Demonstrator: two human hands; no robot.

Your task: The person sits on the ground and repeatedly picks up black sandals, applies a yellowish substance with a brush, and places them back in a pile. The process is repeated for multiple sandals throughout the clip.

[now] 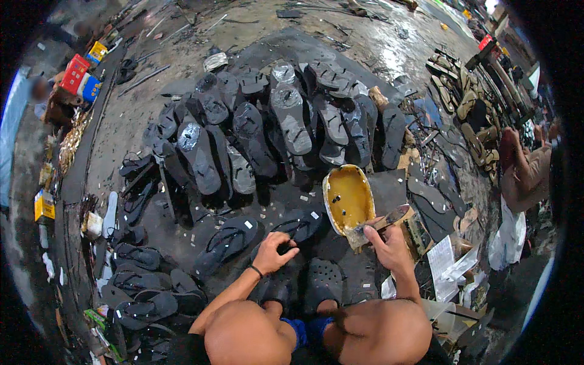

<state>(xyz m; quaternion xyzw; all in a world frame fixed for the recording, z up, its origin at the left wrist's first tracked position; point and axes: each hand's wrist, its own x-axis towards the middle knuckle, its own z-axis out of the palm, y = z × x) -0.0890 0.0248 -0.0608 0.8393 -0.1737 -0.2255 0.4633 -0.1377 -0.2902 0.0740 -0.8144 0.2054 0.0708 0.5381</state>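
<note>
A stained grey floor (176, 45) is stretching across the room, with thin sticks (144, 80) lying about on it and a dark mat (277, 44) covering its middle. White light is glinting off a shiny patch (398, 45) toward the upper right, where a bright glow (491, 5) is showing at the edge. On the left, a red box (74, 73) and a blue box (92, 89) are standing together, while a pale blue sheet (13, 140) is running along the rim.

Yellow-filled tub (351, 193): one!
Brush (356, 238): one, too
Hands (274, 254): two in play
Clogs (326, 278): and there's two
Piled soles (292, 125): too crowded to count
</note>
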